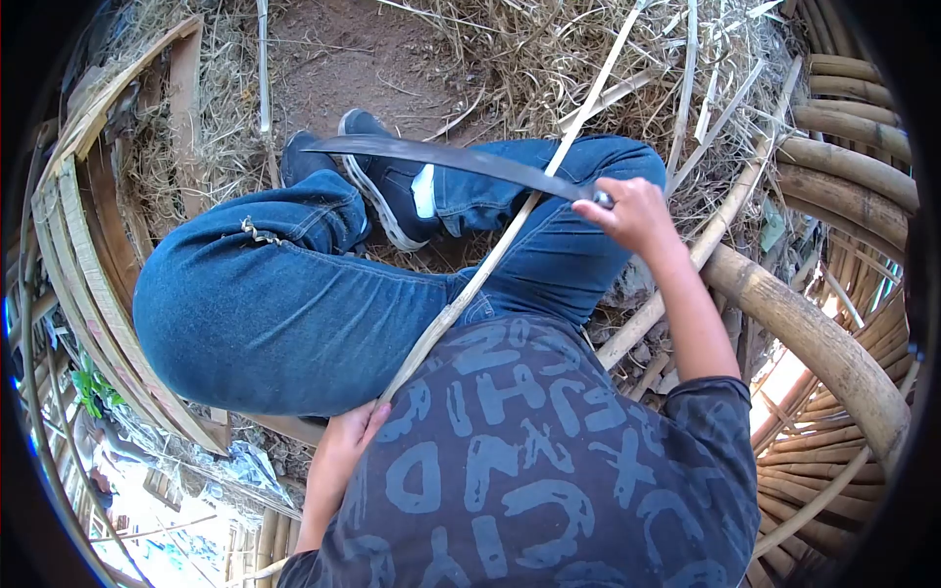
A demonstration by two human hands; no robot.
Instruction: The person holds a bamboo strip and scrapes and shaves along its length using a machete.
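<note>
My right hand [635,218] is closed round the handle of a long, slightly curved knife [441,155]. Its dark blade points left over my crossed legs, the tip near my shoes. A pale bamboo strip [505,240] runs from my left hip up across my lap to the top edge. Near the handle, the blade crosses this strip; whether the edge touches it I cannot tell. Down by my left hip, my left hand [350,436] is closed at the strip's lower end, with its fingers partly hidden.
Curved bamboo poles [814,323] stand close on my right. A frame of split bamboo slats [93,294] is at my left knee. Dry straw and shavings [529,59] cover the ground ahead, around bare brown soil [353,73]. Crumpled plastic [250,465] lies behind on the left.
</note>
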